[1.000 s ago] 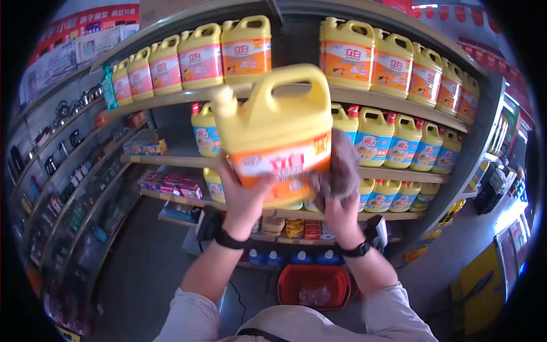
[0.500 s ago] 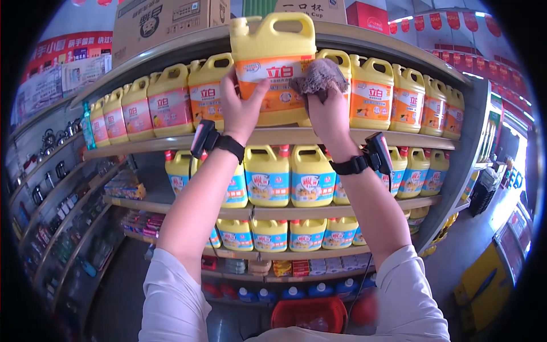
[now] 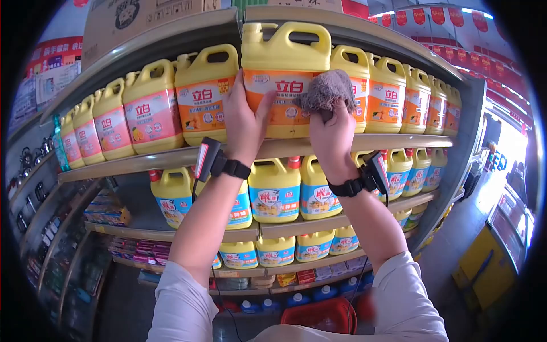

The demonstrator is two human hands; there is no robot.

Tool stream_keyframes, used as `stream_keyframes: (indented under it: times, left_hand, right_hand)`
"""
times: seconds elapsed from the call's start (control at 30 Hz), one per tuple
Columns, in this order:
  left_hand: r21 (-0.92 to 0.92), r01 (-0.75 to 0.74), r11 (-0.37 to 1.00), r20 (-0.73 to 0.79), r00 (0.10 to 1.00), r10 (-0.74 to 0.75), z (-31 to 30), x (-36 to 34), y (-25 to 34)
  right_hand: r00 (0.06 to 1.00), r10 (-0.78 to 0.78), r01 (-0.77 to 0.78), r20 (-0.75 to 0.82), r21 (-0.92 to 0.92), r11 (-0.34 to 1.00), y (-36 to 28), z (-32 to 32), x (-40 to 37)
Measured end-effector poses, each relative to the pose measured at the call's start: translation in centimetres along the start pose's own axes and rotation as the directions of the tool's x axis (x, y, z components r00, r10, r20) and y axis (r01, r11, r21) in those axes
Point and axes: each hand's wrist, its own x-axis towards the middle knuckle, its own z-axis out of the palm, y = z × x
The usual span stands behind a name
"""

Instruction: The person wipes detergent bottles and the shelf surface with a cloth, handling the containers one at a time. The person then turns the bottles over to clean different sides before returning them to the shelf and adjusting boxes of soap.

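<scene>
A yellow detergent jug (image 3: 279,57) with an orange label and a pump top stands forward of its row on the upper shelf. My left hand (image 3: 244,117) grips its left side, with the thumb across the label. In my right hand (image 3: 332,134) is a bunched grey-brown cloth (image 3: 330,91), pressed against the right part of the jug's label. The cloth hides some of the label's print. Just left of the held jug stands a similar orange-label jug (image 3: 206,94); another jug (image 3: 352,62) is partly hidden behind the cloth.
Pink-label jugs (image 3: 151,108) line the upper shelf's left side. Blue-label jugs (image 3: 274,191) fill the shelf below. Cardboard boxes (image 3: 148,23) sit on top. A red basin (image 3: 316,315) rests on the floor. Kettles and other goods occupy the left shelving (image 3: 54,228).
The jug has come down and back toward the shelf, with my left hand still on it. My right hand keeps the cloth against the label. The camera view has shifted.
</scene>
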Motion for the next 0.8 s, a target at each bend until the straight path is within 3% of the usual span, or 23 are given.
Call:
stream_keyframes:
  times: [0.07, 0.2, 0.4, 0.57, 0.67, 0.8]
  left_hand:
    - [0.023, -0.010, 1.000, -0.012, 1.000, 0.010, -0.1, -0.1, 0.2]
    - [0.054, -0.017, 0.998, -0.005, 1.000, 0.017, -0.1, -0.3, 1.0]
    - [0.158, -0.107, 0.982, -0.118, 0.985, 0.127, 1.4, -1.0, 0.9]
    - [0.186, -0.082, 0.979, -0.135, 0.985, 0.108, 2.1, -0.6, 2.5]
    - [0.205, 0.043, 0.978, -0.152, 0.988, -0.012, 2.8, -0.6, 3.0]
    - [0.181, 0.035, 0.983, -0.164, 0.986, -0.005, 3.1, -0.7, 2.9]
  right_hand:
    - [0.998, -0.056, 0.056, -0.016, -0.010, 0.998, 0.7, 0.4, 0.0]
    - [1.000, -0.013, 0.013, -0.011, 0.019, 1.000, 1.2, 0.9, -0.1]
    - [0.996, -0.086, 0.087, 0.007, -0.128, 0.988, 0.2, 1.4, 0.4]
    - [0.995, -0.084, 0.091, 0.047, -0.183, 0.979, -0.1, 2.2, 0.4]
    - [0.996, -0.088, 0.090, 0.019, -0.169, 0.982, 0.3, 2.9, 0.4]
    - [0.994, -0.108, 0.108, 0.008, -0.161, 0.981, 0.1, 3.0, 0.4]
